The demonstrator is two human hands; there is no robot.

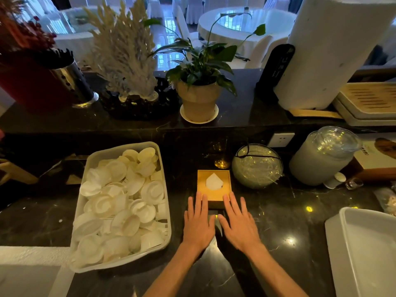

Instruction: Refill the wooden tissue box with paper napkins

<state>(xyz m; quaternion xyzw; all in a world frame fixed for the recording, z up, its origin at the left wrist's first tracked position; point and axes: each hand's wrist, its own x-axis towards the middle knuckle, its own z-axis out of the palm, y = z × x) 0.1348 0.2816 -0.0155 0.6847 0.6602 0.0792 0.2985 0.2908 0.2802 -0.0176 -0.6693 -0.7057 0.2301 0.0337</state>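
Observation:
The wooden tissue box (214, 196) stands on the dark marble counter at centre, lid on. A white paper napkin (213, 181) pokes up through the oval hole in its top. My left hand (198, 221) lies flat with fingers spread, its fingertips touching the box's near left corner. My right hand (237, 222) lies flat the same way, fingertips at the near right corner. Neither hand holds anything.
A plastic tub (128, 257) of white shell-shaped dishes sits to the left. A white tray (334, 239) is at the right. Behind the box stand a clear round bowl (257, 166), a lidded jar (323, 157) and a potted plant (199, 97) on the raised ledge.

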